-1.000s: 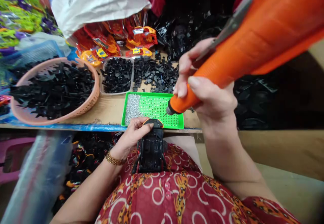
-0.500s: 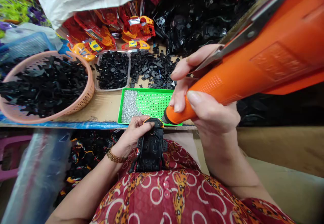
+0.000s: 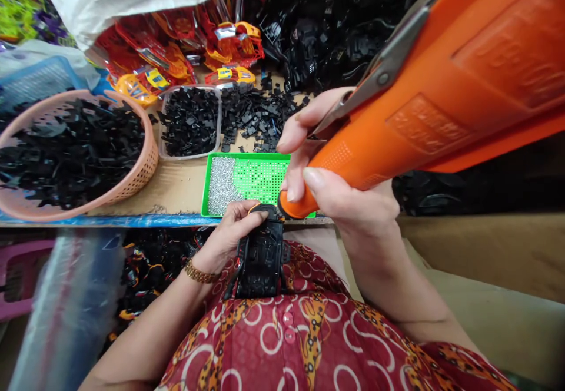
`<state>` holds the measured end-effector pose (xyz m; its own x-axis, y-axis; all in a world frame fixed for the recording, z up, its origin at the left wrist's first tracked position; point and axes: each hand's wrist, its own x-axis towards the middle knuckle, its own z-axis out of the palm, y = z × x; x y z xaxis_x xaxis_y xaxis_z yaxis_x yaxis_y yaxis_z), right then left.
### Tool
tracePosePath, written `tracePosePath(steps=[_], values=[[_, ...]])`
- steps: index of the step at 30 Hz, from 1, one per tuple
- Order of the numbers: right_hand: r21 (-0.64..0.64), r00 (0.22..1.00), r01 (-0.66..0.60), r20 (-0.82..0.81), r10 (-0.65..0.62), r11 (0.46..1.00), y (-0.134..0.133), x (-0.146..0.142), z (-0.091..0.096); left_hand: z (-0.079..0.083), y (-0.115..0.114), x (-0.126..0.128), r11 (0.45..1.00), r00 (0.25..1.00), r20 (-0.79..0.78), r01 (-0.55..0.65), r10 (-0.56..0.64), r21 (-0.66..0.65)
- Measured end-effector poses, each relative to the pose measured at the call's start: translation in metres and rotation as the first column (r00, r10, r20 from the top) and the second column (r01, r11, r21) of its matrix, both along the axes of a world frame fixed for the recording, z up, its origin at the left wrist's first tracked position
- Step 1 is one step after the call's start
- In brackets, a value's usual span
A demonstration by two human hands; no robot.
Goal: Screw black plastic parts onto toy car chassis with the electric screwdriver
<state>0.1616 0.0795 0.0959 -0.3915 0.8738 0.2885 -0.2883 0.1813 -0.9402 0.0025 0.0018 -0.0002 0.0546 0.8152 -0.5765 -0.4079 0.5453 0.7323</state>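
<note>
My left hand (image 3: 236, 226) grips the top end of a black toy car chassis (image 3: 260, 255), thumb laid over its face. The chassis leans against my lap with its underside facing me. Wrapped round the neck of a large orange electric screwdriver (image 3: 366, 143) is my right hand (image 3: 348, 196). A metal lever runs along the tool's upper side, near my index finger. The tool's nose is at the chassis's upper right corner; whether the tip touches a screw there is hidden. Just behind sits a green tray (image 3: 204, 194) with small silver screws (image 3: 220, 185) heaped at its left.
A pink basket (image 3: 152, 161) of black parts stands left, beside a clear plastic box (image 3: 219, 120) of small black pieces. Loose black pieces (image 3: 258, 114) lie nearby. Orange car bodies (image 3: 233, 40) and black parts (image 3: 326, 37) are piled behind. A blue-covered table edge (image 3: 110, 220) runs across.
The orange screwdriver and my right hand have shifted slightly left, bringing the nose up to the chassis corner. My left hand keeps its hold on the chassis.
</note>
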Motion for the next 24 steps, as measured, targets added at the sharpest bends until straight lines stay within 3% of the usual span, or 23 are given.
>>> tracePosePath(steps=[7, 14, 17, 24], values=[[0.048, 0.994, -0.057, 0.098, 0.052, 0.997, 0.003, 0.001, 0.001, -0.002, 0.000, -0.001, 0.999, 1.000, 0.014, 0.026, -0.026, 0.026], [0.175, 0.992, -0.104, -0.050, 0.114, 0.979, 0.006, -0.002, -0.021, -0.006, -0.007, 0.004, 0.998, 1.000, -0.020, -0.005, 0.006, 0.069], [0.207, 0.991, -0.115, -0.038, 0.125, 0.972, 0.006, 0.000, -0.028, -0.009, -0.011, 0.005, 0.996, 0.999, -0.022, -0.045, 0.047, 0.074], [0.235, 0.994, 0.020, -0.110, 0.006, 0.972, 0.018, 0.011, -0.010, -0.014, -0.020, 0.004, 0.997, 0.997, 0.010, -0.077, 0.077, 0.005]])
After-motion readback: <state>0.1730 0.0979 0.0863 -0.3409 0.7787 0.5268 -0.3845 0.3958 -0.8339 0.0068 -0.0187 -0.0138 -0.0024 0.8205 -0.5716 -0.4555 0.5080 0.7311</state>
